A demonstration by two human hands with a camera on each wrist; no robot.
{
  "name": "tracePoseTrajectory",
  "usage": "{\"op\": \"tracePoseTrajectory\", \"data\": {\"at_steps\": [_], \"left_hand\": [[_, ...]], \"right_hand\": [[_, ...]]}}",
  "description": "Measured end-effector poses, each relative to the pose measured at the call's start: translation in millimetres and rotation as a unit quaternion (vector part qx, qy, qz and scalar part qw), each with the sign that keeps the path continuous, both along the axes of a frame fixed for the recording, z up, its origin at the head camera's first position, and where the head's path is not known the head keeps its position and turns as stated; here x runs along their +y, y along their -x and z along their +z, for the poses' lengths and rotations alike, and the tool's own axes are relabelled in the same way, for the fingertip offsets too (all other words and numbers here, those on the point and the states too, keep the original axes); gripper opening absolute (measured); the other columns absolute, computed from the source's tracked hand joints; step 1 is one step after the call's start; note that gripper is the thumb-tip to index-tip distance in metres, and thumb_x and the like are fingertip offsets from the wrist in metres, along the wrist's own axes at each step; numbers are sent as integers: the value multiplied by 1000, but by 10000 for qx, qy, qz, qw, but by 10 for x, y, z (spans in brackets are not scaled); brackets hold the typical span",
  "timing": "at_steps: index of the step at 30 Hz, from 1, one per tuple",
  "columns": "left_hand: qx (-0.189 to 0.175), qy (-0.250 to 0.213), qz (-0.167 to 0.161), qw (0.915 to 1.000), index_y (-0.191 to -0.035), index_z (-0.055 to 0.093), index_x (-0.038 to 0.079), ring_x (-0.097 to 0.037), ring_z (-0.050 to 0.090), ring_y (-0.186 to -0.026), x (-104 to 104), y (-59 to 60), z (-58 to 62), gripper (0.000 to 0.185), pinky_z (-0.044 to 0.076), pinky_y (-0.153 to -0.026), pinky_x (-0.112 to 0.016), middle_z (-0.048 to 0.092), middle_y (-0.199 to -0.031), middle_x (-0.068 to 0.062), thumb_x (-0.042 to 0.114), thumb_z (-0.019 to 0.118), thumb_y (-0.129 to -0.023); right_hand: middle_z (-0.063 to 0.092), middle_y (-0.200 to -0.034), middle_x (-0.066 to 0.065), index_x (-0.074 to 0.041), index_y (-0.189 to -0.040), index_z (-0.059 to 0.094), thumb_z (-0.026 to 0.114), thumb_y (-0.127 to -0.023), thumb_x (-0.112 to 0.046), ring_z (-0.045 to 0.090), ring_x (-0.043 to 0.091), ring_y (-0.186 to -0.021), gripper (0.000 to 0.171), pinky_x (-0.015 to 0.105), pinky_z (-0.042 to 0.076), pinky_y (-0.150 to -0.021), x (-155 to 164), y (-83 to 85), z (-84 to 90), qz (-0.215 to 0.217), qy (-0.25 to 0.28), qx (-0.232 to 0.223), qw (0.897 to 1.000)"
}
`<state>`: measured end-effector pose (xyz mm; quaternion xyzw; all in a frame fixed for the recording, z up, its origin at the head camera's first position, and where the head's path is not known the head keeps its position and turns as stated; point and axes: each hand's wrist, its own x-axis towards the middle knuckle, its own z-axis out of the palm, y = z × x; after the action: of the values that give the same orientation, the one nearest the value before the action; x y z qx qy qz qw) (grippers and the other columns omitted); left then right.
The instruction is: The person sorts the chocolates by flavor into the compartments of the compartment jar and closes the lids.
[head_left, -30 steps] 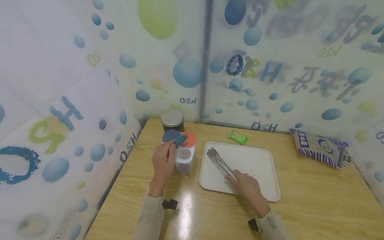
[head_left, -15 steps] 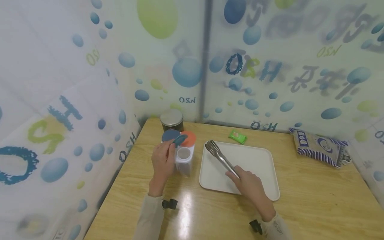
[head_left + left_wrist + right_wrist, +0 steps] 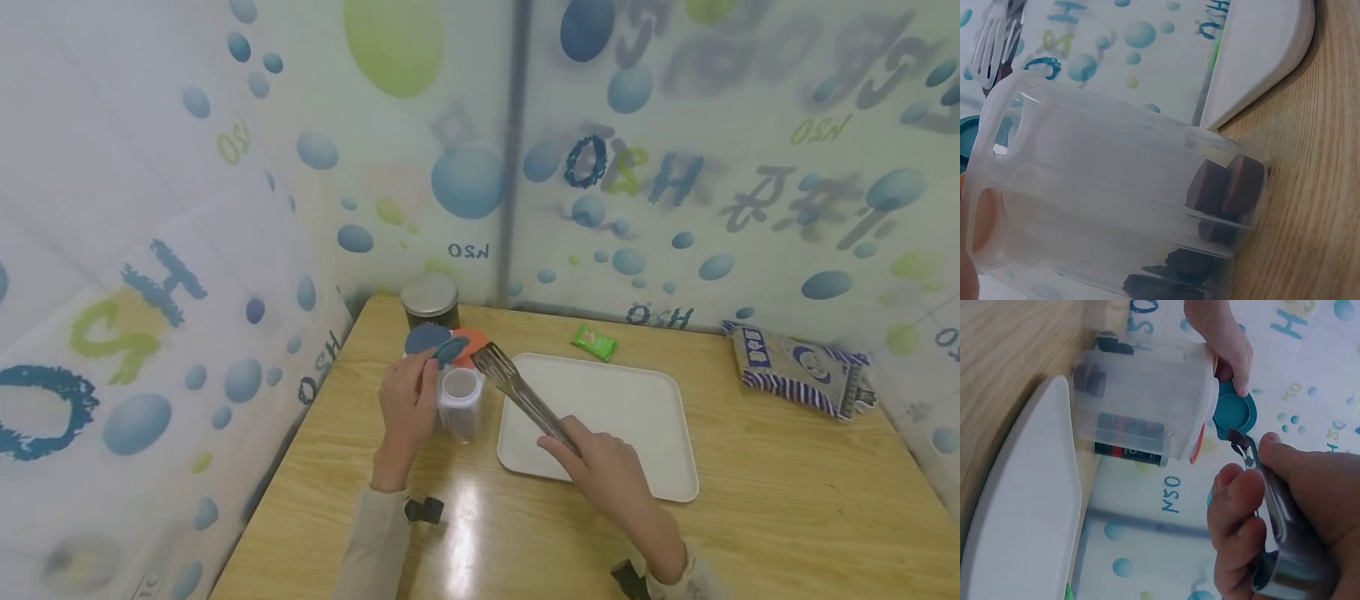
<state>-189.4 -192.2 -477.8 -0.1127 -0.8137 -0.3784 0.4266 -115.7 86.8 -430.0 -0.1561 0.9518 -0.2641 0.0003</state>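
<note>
My left hand pinches a teal flip lid, holding it raised off one opening of a clear plastic compartment container. Its blue lid and orange lid lie down over other compartments. Dark brown chunks sit at the bottom inside. My right hand grips metal tongs, whose tips are just right of the container, at about lid height. Between the tips is a small dark brown piece, close to the teal lid in the right wrist view.
A white tray lies right of the container. Behind the container stands a round tin. Beyond the tray is a small green packet, and a striped snack bag lies at the back right. Patterned curtains border the table.
My right hand has raised the tongs off the tray and moved them left, up to the container. The left hand and the teal lid have stayed in place.
</note>
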Motion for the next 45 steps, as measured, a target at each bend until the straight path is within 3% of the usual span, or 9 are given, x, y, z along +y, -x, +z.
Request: {"op": "tracePoseTrajectory", "data": {"at_steps": [9,21,30,38,41,45], "left_hand": [[14,46,20,10000,-103,72,0,-31,71,-84,6,5,-13,20,50,-82,-48,75,-93,-13,9,57,-96],[7,30,36,10000,-103,72,-1,-33,72,-87,5,14,-17,19,50,-83,-50,75,-95,-15,9,58,-95],[-145,9,45,9999,-106,72,-1,-34,72,-92,18,-4,17,22,50,-87,-50,75,-98,-16,12,56,-97],[-59,57,112,9999,-105,72,-1,-34,72,-91,8,4,7,21,50,-85,-50,75,-97,-17,11,57,-95],[-31,73,134,9999,-104,72,-1,-34,72,-90,10,-2,-5,21,50,-85,-50,75,-96,-16,10,58,-94],[-55,86,114,9999,-104,72,-1,-34,72,-90,12,-12,-9,20,50,-85,-51,75,-96,-16,10,58,-94]], "right_hand": [[37,-56,-11,-21,-90,53,59,-95,-50,38,6,-47,30,23,31,-45,-106,-34,-8,92,-62,-220,9997],[50,-60,-13,-14,-105,60,62,-89,-61,43,6,-49,49,24,36,-47,-16,-48,-63,-382,55,-446,9983],[54,-62,-7,-10,-109,58,58,-91,-63,47,10,-50,56,28,37,-46,377,-120,-254,-1024,153,-924,9903],[53,-64,-3,-8,-106,55,54,-94,-63,47,13,-53,56,30,36,-47,799,-157,-392,-1451,-100,-929,9850],[52,-64,1,-9,-101,52,50,-94,-65,47,17,-54,57,32,35,-48,977,-160,-464,-1677,-220,-1096,9795],[59,-75,10,-4,-107,51,40,-96,-70,53,23,-62,67,36,38,-52,1256,-153,-581,-2018,-313,-1483,9676]]}}
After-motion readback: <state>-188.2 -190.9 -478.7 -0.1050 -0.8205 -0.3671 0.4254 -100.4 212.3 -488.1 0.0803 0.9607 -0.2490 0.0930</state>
